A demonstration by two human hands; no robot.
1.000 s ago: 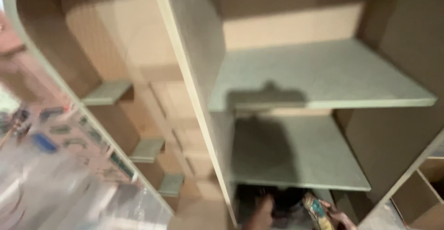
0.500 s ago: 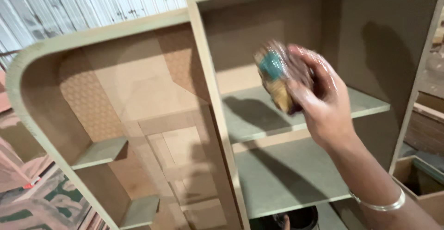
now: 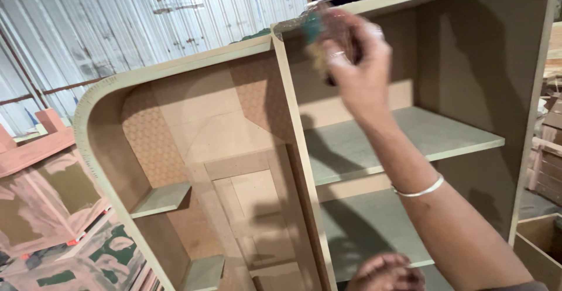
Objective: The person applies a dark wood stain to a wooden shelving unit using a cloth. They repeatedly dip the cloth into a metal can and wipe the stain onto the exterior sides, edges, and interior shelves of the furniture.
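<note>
A tall unfinished board cabinet point(image 3: 175, 71) with a rounded left corner stands in front of me. My right hand point(image 3: 357, 74), a thin bangle on its wrist, is raised to the top of the upright divider point(image 3: 293, 150). It grips a small teal-and-tan pad point(image 3: 319, 33), blurred by motion, right at the divider's upper end. My left hand point(image 3: 386, 273) shows only its knuckles at the bottom edge, close to the divider's lower part and in front of the lower grey shelf point(image 3: 363, 226). Whether it holds anything is hidden.
Another grey shelf point(image 3: 374, 139) crosses the right compartment; two small shelves point(image 3: 161, 199) sit in the left one. Pink-patched furniture pieces point(image 3: 41, 191) lie at the left, a wooden box point(image 3: 538, 238) at the lower right, and a corrugated metal wall point(image 3: 146, 16) behind.
My right hand has risen with the pad from the cabinet's bottom, past the upper shelf, to the top of the divider. My view has tilted upward with it.
</note>
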